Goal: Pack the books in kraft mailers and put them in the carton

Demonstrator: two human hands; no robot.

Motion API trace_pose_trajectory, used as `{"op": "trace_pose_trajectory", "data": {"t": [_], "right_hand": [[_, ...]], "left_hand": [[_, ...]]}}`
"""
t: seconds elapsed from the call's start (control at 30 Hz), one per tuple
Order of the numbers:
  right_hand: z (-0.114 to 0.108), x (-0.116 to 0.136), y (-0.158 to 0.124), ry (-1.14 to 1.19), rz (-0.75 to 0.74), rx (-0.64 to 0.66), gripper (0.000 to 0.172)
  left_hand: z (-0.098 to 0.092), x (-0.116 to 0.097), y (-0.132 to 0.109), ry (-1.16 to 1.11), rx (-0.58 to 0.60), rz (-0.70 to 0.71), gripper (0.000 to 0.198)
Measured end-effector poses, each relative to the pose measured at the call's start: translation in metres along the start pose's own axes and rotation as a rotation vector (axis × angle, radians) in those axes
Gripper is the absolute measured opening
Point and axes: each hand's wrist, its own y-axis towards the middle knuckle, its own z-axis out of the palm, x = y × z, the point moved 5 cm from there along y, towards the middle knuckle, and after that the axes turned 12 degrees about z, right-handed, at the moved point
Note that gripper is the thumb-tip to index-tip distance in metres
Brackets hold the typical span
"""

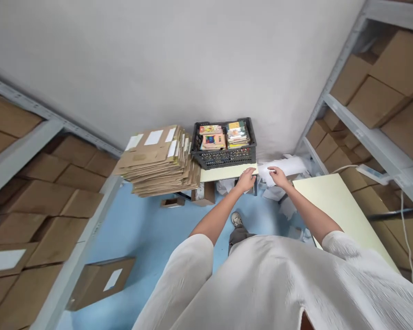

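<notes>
The left hand (247,179) and right hand (278,176) are apart, fingers loosely parted, the left by the tabletop's (223,173) front right corner, the right near white paper (291,166). Behind the front edge stands a black crate (227,158) of books (213,141); flattened cardboard (149,151) is stacked at the left end.

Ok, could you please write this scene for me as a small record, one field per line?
Left hand: at the right end of the table; holds nothing visible, contact unclear
Right hand: nearest the white paper; holds nothing visible
Crate: black, on the table, against the wall
Books: inside the crate, two groups
Cardboard: flattened, stacked left of the crate
Floor: blue
</notes>
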Motion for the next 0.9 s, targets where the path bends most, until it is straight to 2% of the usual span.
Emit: {"op": "trace_pose_trajectory", "data": {"t": [0.2, 0.33, 0.5, 0.63, 0.77, 0.9], "right_hand": [[0.091, 0.067, 0.07, -0.053, -0.125, 0.079, 0.031], [0.153, 0.111, 0.112, -0.133, -0.172, 0.098, 0.031], [0.218, 0.153, 0.144, -0.285, -0.217, 0.144, 0.034], [0.253, 0.174, 0.16, -0.432, -0.294, 0.173, 0.037], [0.277, 0.189, 0.177, -0.622, -0.36, 0.18, 0.044], [0.294, 0.198, 0.19, -0.819, -0.335, 0.195, 0.052]], "left_hand": [[-0.07, 0.089, 0.003, -0.012, -0.109, -0.02, 0.051], [-0.125, 0.147, 0.01, 0.011, -0.146, -0.018, 0.053], [-0.184, 0.202, 0.014, 0.118, -0.12, -0.103, 0.056], [-0.208, 0.227, 0.02, 0.163, -0.113, -0.178, 0.058], [-0.215, 0.246, 0.032, 0.193, -0.084, -0.221, 0.056], [-0.218, 0.261, 0.042, 0.235, -0.07, -0.271, 0.053]]}}
